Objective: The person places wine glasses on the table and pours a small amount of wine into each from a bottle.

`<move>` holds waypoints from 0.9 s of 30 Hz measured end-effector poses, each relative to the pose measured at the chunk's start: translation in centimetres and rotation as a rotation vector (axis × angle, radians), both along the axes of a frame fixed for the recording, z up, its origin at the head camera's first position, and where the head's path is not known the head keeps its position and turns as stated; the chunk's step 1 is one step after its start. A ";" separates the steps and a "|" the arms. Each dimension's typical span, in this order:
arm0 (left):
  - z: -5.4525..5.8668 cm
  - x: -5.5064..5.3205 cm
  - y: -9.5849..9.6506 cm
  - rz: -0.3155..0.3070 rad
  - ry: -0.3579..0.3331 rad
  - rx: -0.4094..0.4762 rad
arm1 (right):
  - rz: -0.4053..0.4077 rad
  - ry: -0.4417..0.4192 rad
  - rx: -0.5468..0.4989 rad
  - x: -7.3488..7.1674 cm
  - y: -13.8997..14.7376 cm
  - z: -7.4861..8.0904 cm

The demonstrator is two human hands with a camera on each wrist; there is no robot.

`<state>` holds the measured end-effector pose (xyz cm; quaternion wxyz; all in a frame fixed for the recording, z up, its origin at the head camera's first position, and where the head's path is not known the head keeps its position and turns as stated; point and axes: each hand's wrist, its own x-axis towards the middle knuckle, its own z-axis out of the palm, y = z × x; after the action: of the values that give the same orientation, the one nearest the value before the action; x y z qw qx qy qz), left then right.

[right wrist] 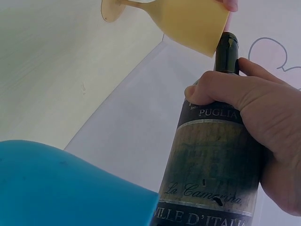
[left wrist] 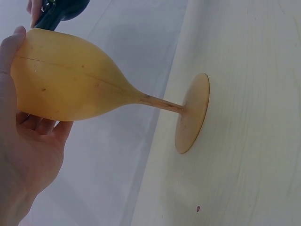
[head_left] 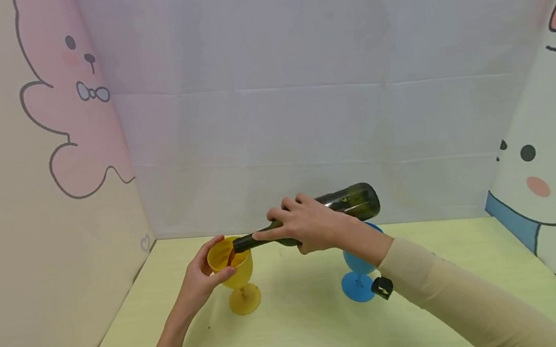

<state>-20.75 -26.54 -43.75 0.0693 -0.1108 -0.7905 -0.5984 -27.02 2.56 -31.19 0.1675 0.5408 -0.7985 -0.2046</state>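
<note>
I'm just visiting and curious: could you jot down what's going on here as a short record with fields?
Right hand: grips a dark green wine bottle, tipped almost level
Bottle mouth: at the rim of the yellow goblet
Left hand: holds the yellow goblet's bowl
Yellow goblet: foot on the pale table
Liquid: a reddish streak shows at the bottle mouth
Blue goblet: stands on the table under the right arm, untouched
</note>
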 end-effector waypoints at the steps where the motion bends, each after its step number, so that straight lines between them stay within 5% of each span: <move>1: 0.0 0.0 0.0 -0.002 0.000 0.002 | -0.003 -0.001 0.002 0.0 0.0 0.0; 27: -0.3 -0.2 0.1 0.009 0.004 0.008 | -0.049 -0.002 0.015 0.2 -0.4 0.0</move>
<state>-20.92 -26.48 -44.01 0.0739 -0.1081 -0.7884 -0.6010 -26.79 2.12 -31.19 0.1576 0.5226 -0.8101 -0.2141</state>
